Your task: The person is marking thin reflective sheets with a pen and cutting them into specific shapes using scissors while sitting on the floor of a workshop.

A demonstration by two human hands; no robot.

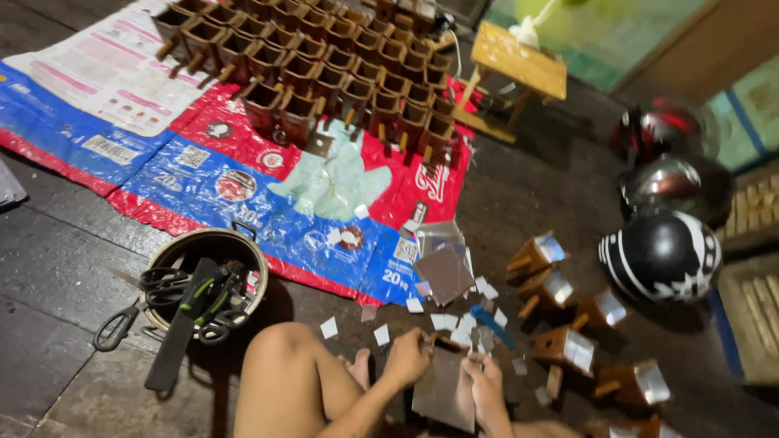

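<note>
Gripping mirror sheet (442, 393) between both hands: left hand (408, 357) top edge, right hand (485, 388) side.

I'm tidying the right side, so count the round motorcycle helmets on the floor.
3, stacked in a line at the right: a red and black helmet farthest, a shiny silver helmet in the middle, a black and white helmet nearest. More may lie outside the frame.
</note>
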